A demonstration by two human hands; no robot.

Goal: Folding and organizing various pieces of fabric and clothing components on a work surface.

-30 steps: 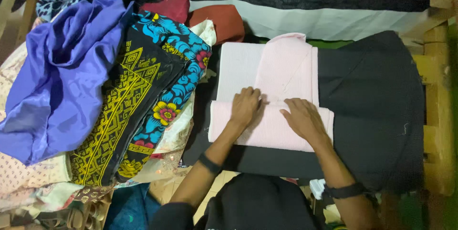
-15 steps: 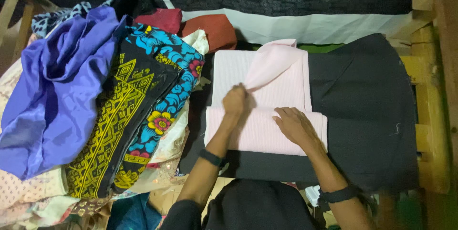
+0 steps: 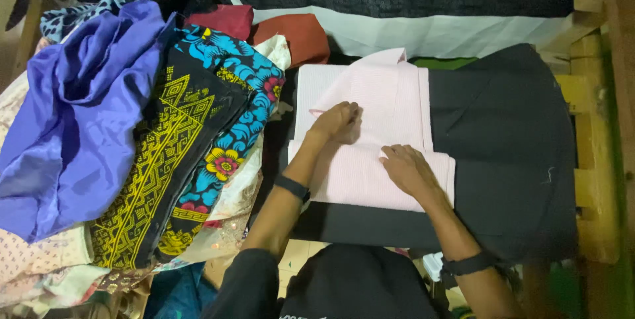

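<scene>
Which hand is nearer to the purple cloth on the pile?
Left. The left hand rests on the pink garment, closer to the purple cloth; the right hand lies on the same garment, farther away.

**No packages, labels, signs or screens in view**

No package, label, sign or screen showed anywhere in the scene. From the heap at the left to the wooden frame at the right, near and far alike, only cloth and timber lay under the camera, none of it bearing a tag or wrapper.
</scene>
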